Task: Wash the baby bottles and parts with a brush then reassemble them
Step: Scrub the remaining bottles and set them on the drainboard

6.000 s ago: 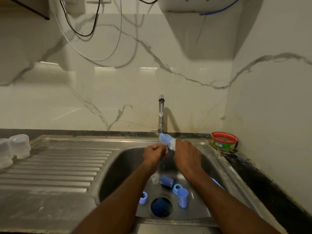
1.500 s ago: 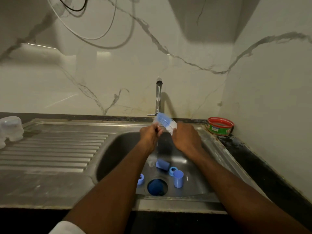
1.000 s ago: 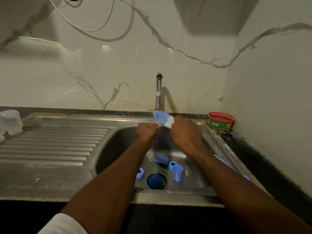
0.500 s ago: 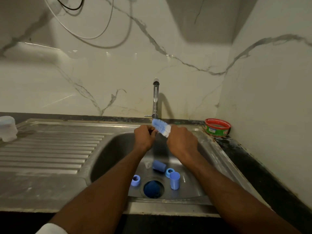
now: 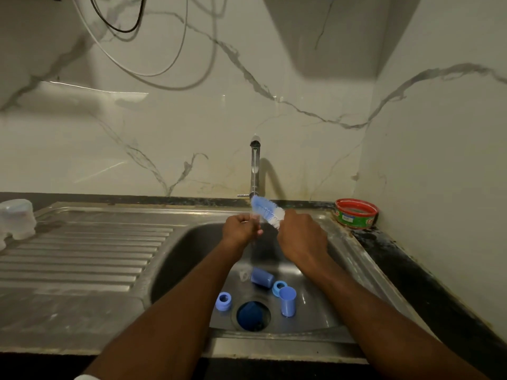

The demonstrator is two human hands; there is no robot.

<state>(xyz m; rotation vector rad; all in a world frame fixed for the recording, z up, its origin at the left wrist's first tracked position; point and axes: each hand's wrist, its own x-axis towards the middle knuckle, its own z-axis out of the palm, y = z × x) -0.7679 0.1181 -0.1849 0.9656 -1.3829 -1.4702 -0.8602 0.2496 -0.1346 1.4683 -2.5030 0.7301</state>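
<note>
White marble-look wall [image 5: 192,127] behind, veined grey, meeting a like side wall [image 5: 439,160] at the right corner. Loose cables [image 5: 153,64], 1 black and the rest pale, looping down from above left. Pale boxy unit [image 5: 329,37] mounted high, throwing a broad shadow below. Steel tap [image 5: 254,168] upright at the wall foot, with its shadow to the right. Steel sink [image 5: 175,259] set in a dark counter [image 5: 411,270], ribbed drainboard [image 5: 82,248] to the left. Red-rimmed green tub [image 5: 356,213] in the right corner. Dim light, with bright glare streaks on the left wall.
</note>
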